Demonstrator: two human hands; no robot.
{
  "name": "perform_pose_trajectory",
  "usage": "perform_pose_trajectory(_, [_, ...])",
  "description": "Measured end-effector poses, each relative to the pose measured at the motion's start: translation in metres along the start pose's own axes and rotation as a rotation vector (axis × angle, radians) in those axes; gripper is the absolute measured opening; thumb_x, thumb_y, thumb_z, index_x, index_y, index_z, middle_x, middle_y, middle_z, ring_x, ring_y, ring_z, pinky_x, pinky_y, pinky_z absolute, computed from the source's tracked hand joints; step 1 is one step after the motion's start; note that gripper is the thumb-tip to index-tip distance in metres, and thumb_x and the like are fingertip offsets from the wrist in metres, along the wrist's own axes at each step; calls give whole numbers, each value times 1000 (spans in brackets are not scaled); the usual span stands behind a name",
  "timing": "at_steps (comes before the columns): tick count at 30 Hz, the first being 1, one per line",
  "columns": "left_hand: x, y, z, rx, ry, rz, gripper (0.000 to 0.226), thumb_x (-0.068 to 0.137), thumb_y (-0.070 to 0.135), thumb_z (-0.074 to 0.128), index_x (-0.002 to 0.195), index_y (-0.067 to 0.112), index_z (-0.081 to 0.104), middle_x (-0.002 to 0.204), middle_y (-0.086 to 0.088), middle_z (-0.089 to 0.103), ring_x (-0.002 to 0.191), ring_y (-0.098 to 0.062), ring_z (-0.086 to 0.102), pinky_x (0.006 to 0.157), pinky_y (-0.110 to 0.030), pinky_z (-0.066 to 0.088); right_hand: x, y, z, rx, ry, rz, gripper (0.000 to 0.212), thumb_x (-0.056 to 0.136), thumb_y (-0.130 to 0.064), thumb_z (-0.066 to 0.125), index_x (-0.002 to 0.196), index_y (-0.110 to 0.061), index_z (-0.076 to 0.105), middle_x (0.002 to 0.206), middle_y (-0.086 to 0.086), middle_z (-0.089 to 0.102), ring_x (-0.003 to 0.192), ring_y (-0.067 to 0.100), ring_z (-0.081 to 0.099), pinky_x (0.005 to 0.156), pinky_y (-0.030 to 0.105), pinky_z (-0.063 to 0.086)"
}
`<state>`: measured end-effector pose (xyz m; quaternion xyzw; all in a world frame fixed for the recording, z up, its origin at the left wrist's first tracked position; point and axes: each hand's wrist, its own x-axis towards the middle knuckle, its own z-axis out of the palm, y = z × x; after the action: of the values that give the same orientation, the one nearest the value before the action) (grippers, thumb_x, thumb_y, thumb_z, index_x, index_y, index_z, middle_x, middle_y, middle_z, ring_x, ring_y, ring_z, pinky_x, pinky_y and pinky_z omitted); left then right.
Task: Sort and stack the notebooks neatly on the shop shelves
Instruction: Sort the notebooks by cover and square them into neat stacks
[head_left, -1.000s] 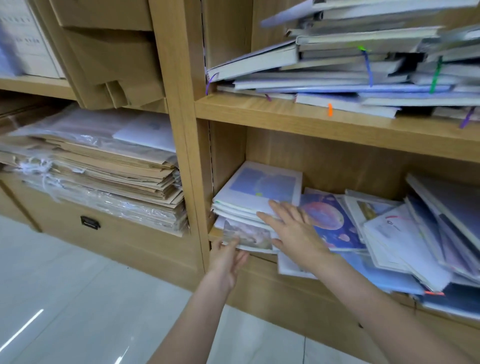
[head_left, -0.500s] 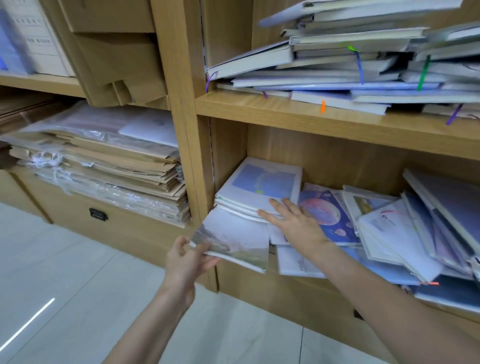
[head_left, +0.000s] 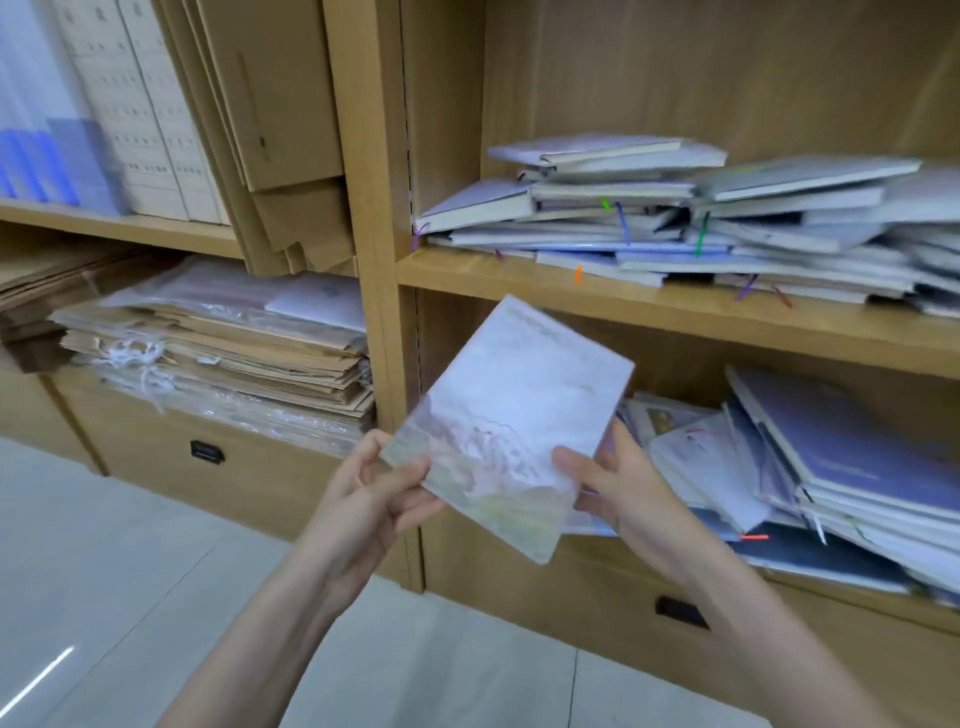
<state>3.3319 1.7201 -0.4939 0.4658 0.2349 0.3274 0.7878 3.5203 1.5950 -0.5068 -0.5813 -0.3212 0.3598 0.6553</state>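
Holding notebook (head_left: 511, 426) now lifted clear of lower-shelf pile (head_left: 810, 483), frame centre; left hand (head_left: 374, 499) and right hand (head_left: 618, 488) both pinch its lower corners. One pulled for sorting; piles remain messy.

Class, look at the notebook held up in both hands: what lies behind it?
Behind the notebook lies the lower shelf, with a slumped notebook pile showing to its right. Whatever sits in the shelf's left corner is covered.

forearms (head_left: 270, 639): bare, no sleeves | hands (head_left: 374, 499): no gloves, rings
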Motion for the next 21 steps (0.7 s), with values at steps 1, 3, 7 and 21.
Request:
perform_pose_trajectory(1, [-3,-6,12,10,-40,37,18,83,0,55,92,11,45,87,-10,72,72,-21,71,68,-29,59,-13,-5,-5,-13,-18,-25,80,69,-25,81,132,-35,33,133,-8,53,110,15,61,79,36,57])
perform_pose_trajectory(3, [-3,-19,32,-38,-79,96,15,77,7,58,81,11,44,84,-6,70,69,-16,70,62,-26,58,-34,-13,-11,-132,-33,-105,88,63,-27,81,132,-42,28,132,-15,52,117,8,56,85,34,55])
perform_pose_trajectory(7, [9,-32,71,-147,-158,88,25,72,15,68,90,15,51,89,-5,72,76,-15,70,69,-28,59,-56,-46,-28,-240,22,-319,67,80,-8,68,130,-33,32,123,-15,57,109,1,59,76,21,54])
perform_pose_trajectory(21, [113,13,187,1094,-79,977,34,85,2,47,115,15,56,134,-6,42,131,-23,28,105,-37,25,54,-243,-158,-129,768,-296,37,89,-7,61,123,-1,48,107,10,55,53,10,63,46,18,52])
